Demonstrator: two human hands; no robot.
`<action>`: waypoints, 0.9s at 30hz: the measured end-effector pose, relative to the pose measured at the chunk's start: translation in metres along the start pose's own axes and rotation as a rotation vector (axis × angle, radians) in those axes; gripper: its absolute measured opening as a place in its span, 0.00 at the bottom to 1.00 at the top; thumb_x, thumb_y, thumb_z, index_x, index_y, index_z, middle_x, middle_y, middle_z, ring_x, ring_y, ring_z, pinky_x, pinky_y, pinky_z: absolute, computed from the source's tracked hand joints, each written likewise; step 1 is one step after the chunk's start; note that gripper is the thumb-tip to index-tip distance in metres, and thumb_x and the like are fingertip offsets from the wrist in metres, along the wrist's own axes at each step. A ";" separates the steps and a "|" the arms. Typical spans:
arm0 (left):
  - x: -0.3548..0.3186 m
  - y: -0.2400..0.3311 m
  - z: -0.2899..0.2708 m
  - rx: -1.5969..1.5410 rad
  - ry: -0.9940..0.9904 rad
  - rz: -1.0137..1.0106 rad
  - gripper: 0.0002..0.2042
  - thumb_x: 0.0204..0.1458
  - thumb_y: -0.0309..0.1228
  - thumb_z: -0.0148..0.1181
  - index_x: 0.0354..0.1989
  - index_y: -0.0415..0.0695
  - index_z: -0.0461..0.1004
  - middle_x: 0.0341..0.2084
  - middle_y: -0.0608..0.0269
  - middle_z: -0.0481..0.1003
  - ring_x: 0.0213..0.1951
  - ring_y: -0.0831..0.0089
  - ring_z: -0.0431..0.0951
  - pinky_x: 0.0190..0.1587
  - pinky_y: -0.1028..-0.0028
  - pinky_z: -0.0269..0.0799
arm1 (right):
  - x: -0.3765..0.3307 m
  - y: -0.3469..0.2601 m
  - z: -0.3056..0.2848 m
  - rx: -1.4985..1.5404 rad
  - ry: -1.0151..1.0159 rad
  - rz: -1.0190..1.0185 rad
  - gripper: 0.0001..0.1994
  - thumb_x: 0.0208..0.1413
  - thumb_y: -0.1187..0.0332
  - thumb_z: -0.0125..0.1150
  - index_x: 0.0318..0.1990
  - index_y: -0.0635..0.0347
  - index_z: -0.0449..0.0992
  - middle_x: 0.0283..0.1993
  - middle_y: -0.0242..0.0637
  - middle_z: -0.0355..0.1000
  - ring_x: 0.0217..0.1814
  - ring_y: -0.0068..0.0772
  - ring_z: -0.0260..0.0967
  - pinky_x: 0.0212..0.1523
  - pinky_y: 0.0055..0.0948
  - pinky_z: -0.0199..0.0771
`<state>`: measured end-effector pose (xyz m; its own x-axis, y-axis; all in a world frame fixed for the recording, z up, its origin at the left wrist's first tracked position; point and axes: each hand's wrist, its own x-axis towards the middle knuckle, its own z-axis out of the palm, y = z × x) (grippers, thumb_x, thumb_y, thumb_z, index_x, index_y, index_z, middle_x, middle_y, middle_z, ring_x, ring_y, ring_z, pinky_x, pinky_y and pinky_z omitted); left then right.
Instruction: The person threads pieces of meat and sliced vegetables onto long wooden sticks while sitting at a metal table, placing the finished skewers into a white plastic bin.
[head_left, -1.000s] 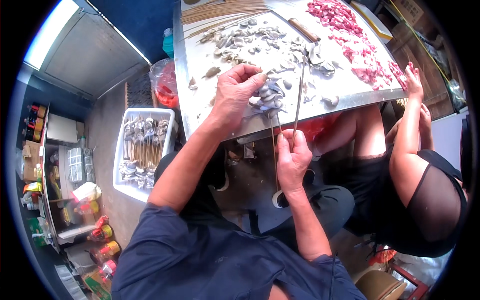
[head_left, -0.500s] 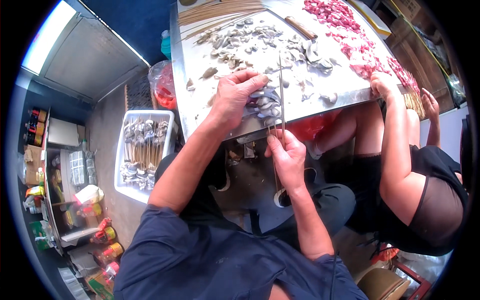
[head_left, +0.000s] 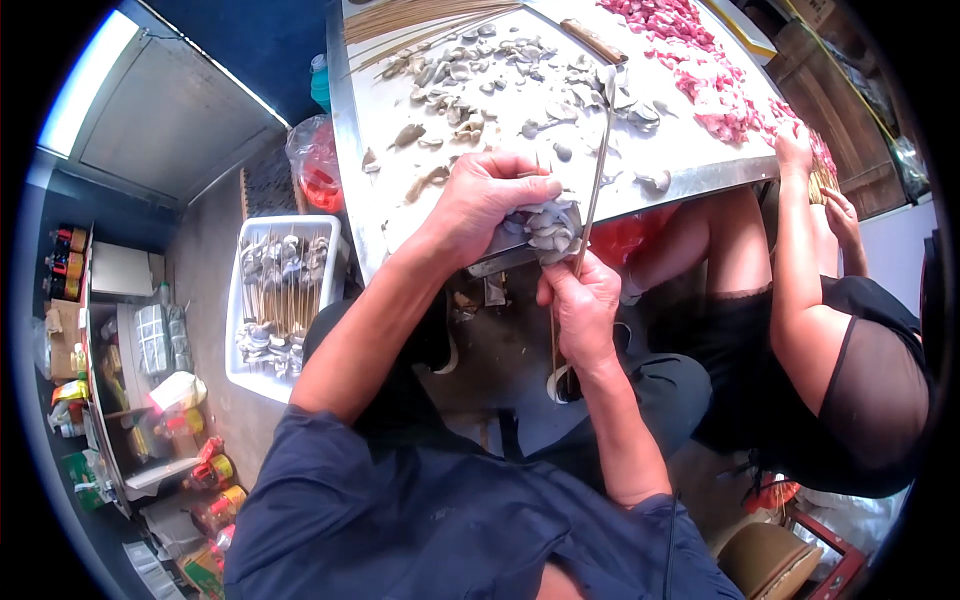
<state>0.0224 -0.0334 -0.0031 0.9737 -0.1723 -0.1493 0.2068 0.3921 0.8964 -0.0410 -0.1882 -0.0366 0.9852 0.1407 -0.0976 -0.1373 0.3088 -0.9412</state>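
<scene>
My right hand [head_left: 588,305] is closed around thin wooden skewers. One skewer [head_left: 599,165] sticks up past the fingers, slanting to the right, and the lower ends hang beneath the fist. Just above that hand is a cluster of grey mushroom pieces [head_left: 552,230], apparently threaded on a skewer. My left hand [head_left: 485,205] grips the cluster from the left, thumb and forefinger pinched together at its top; what lies under the fingertips is hidden. Both hands are over the table's near edge. Loose grey mushroom pieces [head_left: 465,105] are scattered on the white tabletop [head_left: 390,215] beyond them.
A white tub [head_left: 233,345] of mushroom skewers stands at left. More skewers [head_left: 430,22] and a wooden-handled knife [head_left: 593,40] lie on the table's far side. Red meat pieces [head_left: 690,65] are piled at right, where a co-worker's hand [head_left: 795,150] works. Bottles [head_left: 215,505] crowd the left shelf.
My right hand has moved slightly right and its projecting skewer leans further right. The mushroom cluster has shifted right, with my left hand following. The co-worker's nearer hand has moved right along the meat.
</scene>
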 end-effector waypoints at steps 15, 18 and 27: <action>0.002 0.008 -0.001 0.046 0.110 0.154 0.04 0.51 0.25 0.64 0.33 0.38 0.79 0.26 0.66 0.78 0.28 0.81 0.75 0.34 0.81 0.72 | 0.000 -0.003 0.000 -0.226 0.067 -0.136 0.07 0.61 0.73 0.53 0.40 0.66 0.77 0.23 0.27 0.70 0.25 0.12 0.61 0.27 0.17 0.60; 0.003 0.005 0.002 0.011 0.074 0.124 0.04 0.51 0.25 0.64 0.33 0.38 0.79 0.26 0.66 0.78 0.28 0.81 0.75 0.34 0.80 0.72 | 0.003 0.003 0.000 -0.218 0.091 -0.138 0.08 0.62 0.73 0.52 0.40 0.65 0.77 0.22 0.27 0.69 0.25 0.13 0.61 0.27 0.16 0.60; -0.001 0.007 0.005 0.056 0.056 0.090 0.05 0.50 0.25 0.64 0.34 0.37 0.79 0.27 0.64 0.78 0.29 0.80 0.76 0.35 0.79 0.73 | 0.001 -0.007 0.001 -0.162 0.071 -0.114 0.07 0.62 0.72 0.52 0.36 0.66 0.76 0.23 0.25 0.69 0.26 0.13 0.62 0.28 0.16 0.61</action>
<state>0.0227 -0.0351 0.0049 0.9922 -0.0876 -0.0884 0.1138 0.3520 0.9290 -0.0391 -0.1890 -0.0295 0.9990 0.0455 -0.0041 -0.0115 0.1624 -0.9867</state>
